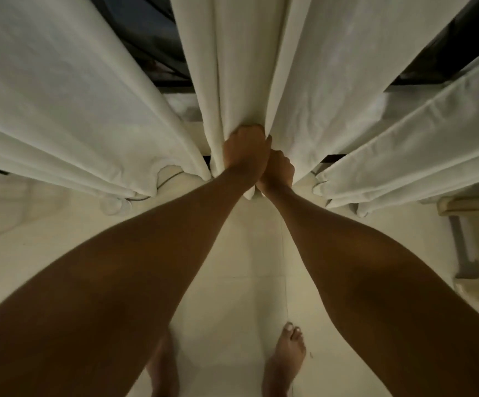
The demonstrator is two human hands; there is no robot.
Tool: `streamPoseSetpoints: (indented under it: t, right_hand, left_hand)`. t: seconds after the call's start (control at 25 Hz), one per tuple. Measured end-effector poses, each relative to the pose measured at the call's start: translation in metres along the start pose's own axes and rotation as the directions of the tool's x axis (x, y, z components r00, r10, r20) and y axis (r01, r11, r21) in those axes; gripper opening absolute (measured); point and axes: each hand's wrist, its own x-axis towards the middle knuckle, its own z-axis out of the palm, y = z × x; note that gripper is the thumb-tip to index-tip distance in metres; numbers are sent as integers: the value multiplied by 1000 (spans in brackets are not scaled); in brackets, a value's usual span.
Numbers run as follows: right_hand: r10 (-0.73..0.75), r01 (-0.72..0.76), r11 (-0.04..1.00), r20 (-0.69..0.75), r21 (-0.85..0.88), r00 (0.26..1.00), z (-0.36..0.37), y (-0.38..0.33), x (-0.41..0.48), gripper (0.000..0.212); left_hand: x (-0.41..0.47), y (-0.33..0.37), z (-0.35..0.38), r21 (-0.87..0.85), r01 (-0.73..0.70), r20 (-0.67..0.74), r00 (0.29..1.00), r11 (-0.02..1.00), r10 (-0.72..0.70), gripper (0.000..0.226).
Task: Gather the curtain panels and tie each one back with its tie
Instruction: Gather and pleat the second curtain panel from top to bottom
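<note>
The left hand (244, 150) and the right hand (279, 173) touch each other. Both have their fingers curled round the gathered folds of the middle curtain panel (244, 67), which hangs between the left panel (60, 104) and the right panel (398, 130). I think one hand should hold the bundle tight while the other fetches the tie (none is visible here), so that no fold slips out.

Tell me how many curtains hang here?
3: left curtain, middle curtain gripped by left hand and right hand, right curtain; folds may hide more.
</note>
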Motion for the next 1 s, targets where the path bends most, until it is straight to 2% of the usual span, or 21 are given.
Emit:
streamPoseSetpoints:
  t: [0.16,0.28,0.36,0.52,0.68,0.76,0.84,0.88,1.0]
  right_hand:
    - [32,-28,998,83,-50,996,25,7,3,31]
    - [37,-29,998,125,-62,991,17,2,-1,46]
    - [37,-27,998,166,-59,985,-8,1,-13,47]
    - [-81,94,988,100,-126,992,-105,-14,-49,41]
    - [-217,201,949,-41,-242,975,-250,-61,-85,64]
    - [-270,239,938,-96,-251,958,-342,-96,-103,63]
    - [-390,347,905,-152,-247,908,-438,-130,-125,45]
    - [-466,416,878,-222,-237,857,-491,-148,-140,36]
    - [-604,553,788,-518,-271,606,-635,-192,-181,35]
  left_hand:
    - [-4,-4,32,10,-30,9,1000,999,30,37]
    - [-6,0,22,-6,-6,-8,1000,1000,6,38]
    - [-14,9,2,-62,25,-12,1000,998,-26,40]
    - [-33,48,-77,-146,57,-18,998,988,-60,41]
    - [-45,108,-223,-164,26,-86,995,986,-41,44]
    - [-53,144,-312,-187,-16,-125,992,982,-8,43]
    - [-59,182,-403,-208,-87,-211,977,974,42,44]
    - [-61,201,-453,-192,-132,-279,957,973,75,45]
    - [-69,246,-606,-129,-230,-507,851,965,136,42]
